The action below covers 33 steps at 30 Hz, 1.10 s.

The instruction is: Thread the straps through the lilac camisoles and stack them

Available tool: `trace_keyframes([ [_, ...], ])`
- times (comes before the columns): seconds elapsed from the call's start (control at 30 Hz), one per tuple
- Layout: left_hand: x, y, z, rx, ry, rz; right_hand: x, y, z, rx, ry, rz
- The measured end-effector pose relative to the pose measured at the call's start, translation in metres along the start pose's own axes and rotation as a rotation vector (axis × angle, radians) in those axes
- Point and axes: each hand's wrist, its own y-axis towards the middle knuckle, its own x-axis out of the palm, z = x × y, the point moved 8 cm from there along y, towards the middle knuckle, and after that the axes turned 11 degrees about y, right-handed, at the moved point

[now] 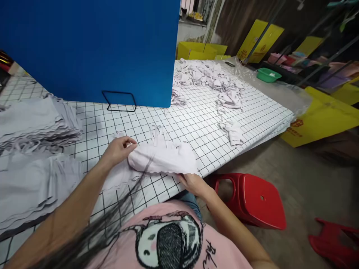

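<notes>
In a dim workroom, yellow boards (322, 117) are leaning about on the right and far sides, and a green basin (267, 75) is sitting beyond the table's right end. A checked cloth is covering the table (185, 123); a tall blue panel (92, 48) is standing across its far left part, with a black wire frame (121, 110) at its foot. A red stool (262, 198) is standing on the floor to the right.

The white garment (162, 158) in hand is lying folded over near the table's near edge, between the two hands. The left hand (119, 148) is pinching its left end between thumb and forefinger. The right hand (195, 184) is grasping its near edge from below; those fingertips are mostly hidden, so how tight they are is impossible to tell. Another pale piece (119, 177) is lying flat, partly under the garment's left end.

The work is looking partway along. On the left, a far stack (30, 116) and a near stack (25, 183) are lying flat and layered, so these are probably the finished pieces. On the far right, a loose heap (202, 74) is spreading in crumples, with a single garment (235, 132) lying apart nearer the right edge; these are seemingly waiting untouched. The held piece is appearing neither loose nor stacked.
</notes>
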Motion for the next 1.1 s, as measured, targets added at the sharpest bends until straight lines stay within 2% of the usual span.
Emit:
trace_keyframes([
  [0.1, -0.012, -0.017, -0.018, 0.025, 0.214, 0.174, 0.004, -0.021, -0.025, -0.102, 0.023, -0.205],
  [0.17, -0.016, -0.032, -0.022, 0.018, 0.309, 0.241, -0.003, -0.028, -0.035, -0.133, 0.046, -0.242],
  [0.23, -0.014, -0.048, -0.025, -0.029, 0.362, 0.24, -0.018, -0.031, -0.031, -0.106, 0.0, -0.135],
  [0.33, -0.006, -0.071, -0.022, -0.081, 0.394, 0.206, -0.038, -0.035, -0.011, -0.059, -0.232, 0.131],
  [0.43, 0.003, -0.091, -0.005, 0.007, 0.381, 0.21, -0.04, -0.039, 0.011, -0.026, -0.421, 0.269],
  [0.53, 0.018, -0.105, 0.019, 0.226, 0.354, 0.177, -0.033, -0.037, 0.021, -0.048, -0.498, 0.282],
  [0.6, 0.026, -0.11, 0.028, 0.3, 0.339, 0.135, -0.03, -0.034, 0.022, -0.069, -0.509, 0.282],
  [0.8, 0.023, -0.111, 0.029, 0.257, 0.27, 0.106, -0.029, -0.028, 0.019, -0.088, -0.456, 0.297],
  [0.97, 0.032, -0.119, 0.034, 0.33, 0.303, 0.076, -0.029, -0.026, 0.013, -0.068, -0.343, 0.3],
  [1.1, 0.034, -0.117, 0.029, 0.348, 0.341, 0.064, -0.032, -0.024, 0.0, -0.083, -0.265, 0.294],
])
